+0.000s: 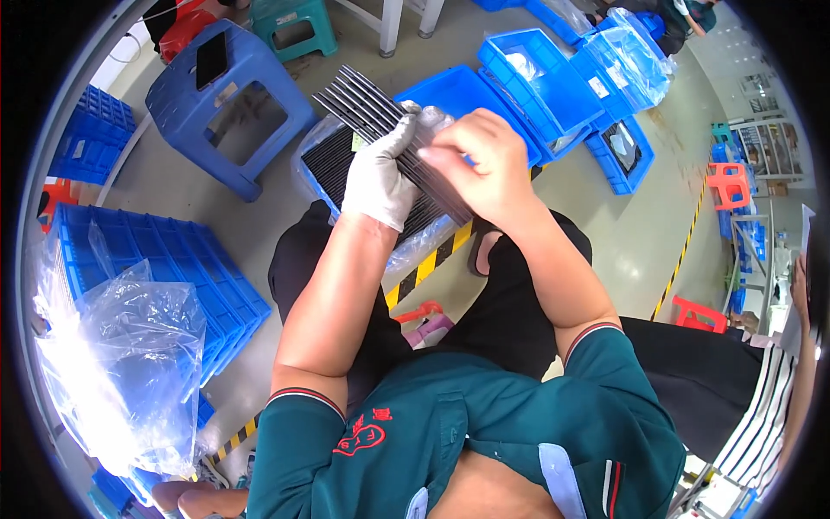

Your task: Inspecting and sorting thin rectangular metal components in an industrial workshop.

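Observation:
My left hand [379, 183], in a pale glove, is closed around a bundle of thin dark rods [353, 97]. The rods slant from the upper left down toward the right, side by side. My bare right hand [491, 169] is over the lower part of the bundle, its fingers bent and smeared by motion. Whether it grips a rod cannot be made out. Below both hands sits a container lined with clear plastic [406, 253], filled with many more dark rods [327, 173] and partly hidden by my left hand.
A blue stool [177, 108] with a dark phone [212, 60] stands at the far left. Blue bins [540, 82] crowd the far right. Stacked blue crates [186, 268] with a clear plastic bag [143, 346] are on my left. Yellow-black tape [424, 268] marks the floor. Another person's striped clothing [761, 411] shows at right.

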`<state>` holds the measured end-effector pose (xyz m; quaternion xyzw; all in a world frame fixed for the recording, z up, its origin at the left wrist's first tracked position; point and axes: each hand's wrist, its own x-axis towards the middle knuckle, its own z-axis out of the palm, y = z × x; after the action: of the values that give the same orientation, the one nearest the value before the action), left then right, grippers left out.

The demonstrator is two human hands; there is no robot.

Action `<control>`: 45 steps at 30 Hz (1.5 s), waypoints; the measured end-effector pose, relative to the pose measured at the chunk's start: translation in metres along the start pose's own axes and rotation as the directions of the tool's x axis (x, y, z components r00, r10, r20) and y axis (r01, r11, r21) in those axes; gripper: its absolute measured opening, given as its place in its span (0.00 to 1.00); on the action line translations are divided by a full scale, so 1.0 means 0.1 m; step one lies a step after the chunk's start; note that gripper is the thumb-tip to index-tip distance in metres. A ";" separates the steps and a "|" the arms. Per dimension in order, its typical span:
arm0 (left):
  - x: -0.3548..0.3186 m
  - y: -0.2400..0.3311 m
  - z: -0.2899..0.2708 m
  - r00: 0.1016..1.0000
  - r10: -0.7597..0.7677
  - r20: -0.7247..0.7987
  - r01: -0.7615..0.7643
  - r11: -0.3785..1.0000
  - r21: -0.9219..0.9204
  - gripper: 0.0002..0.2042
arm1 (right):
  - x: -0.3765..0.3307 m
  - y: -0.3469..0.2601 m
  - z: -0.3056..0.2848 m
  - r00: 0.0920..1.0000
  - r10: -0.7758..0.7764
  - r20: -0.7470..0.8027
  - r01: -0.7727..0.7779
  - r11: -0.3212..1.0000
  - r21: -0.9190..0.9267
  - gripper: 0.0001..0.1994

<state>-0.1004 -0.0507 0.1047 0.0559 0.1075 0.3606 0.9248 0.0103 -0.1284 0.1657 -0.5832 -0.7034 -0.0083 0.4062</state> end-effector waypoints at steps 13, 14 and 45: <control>0.01 0.00 0.03 0.999 -0.004 -0.043 0.004 1.000 0.014 0.05 | -0.02 0.02 0.05 0.999 -0.011 0.033 0.011 1.000 -0.017 0.07; 0.01 -0.01 0.02 0.996 0.019 -0.083 -0.016 0.999 0.038 0.04 | -0.01 -0.02 0.05 0.996 -0.090 0.025 0.092 0.992 -0.088 0.07; 2.42 -1.04 -0.71 0.797 -0.276 -0.537 0.566 0.650 0.506 0.03 | -1.48 0.28 -1.01 0.737 0.638 -0.222 -0.572 0.764 0.298 0.09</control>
<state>0.1241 0.0388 -0.0211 0.2652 0.4278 0.0731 0.8610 0.0891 -0.2894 0.1343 -0.7258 -0.3978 0.1075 0.5508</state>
